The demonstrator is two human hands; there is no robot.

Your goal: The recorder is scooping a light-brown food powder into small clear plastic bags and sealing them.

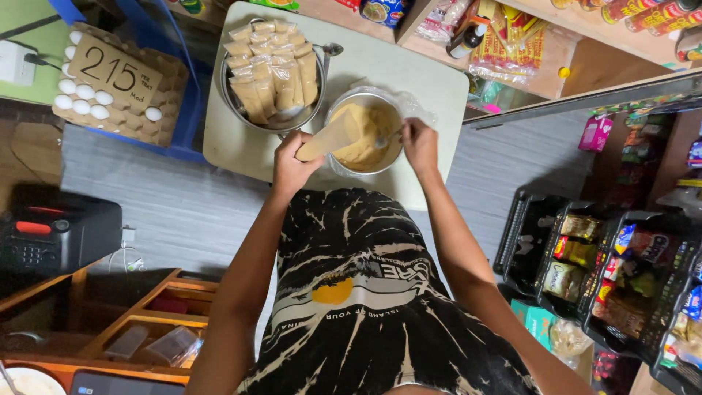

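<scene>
Far to my left, beyond the table edge, a cardboard egg tray (121, 88) sits on a blue crate (191, 110), white eggs along its near side and a card lying on top. Closer to me on that side, a black telephone (51, 238) rests on a dark stand above wooden shelving (146, 322).

On the pale table (431, 80) straight ahead, a metal basin (274, 121) is packed with narrow plastic packets (274, 66) of tan powder, standing in rows. My left hand (292, 164) is closed around a long clear plastic sleeve (333, 135), already holding some of the tan stuff, tilted so its open end points toward the second bowl. That bowl (365, 132), lined with clear plastic, is just beside the basin and holds a mound of the same tan powder. My right hand (419, 143) is pinched narrow around the handle of a spoon (387, 137) whose head sits at the powder near the sleeve's mouth. Another spoon (330, 50) lies on the table behind the basin.

To my right, black wire racks (585, 271) hold assorted snack packets (578, 252), and store shelves (556, 51) run along the top with more goods.
</scene>
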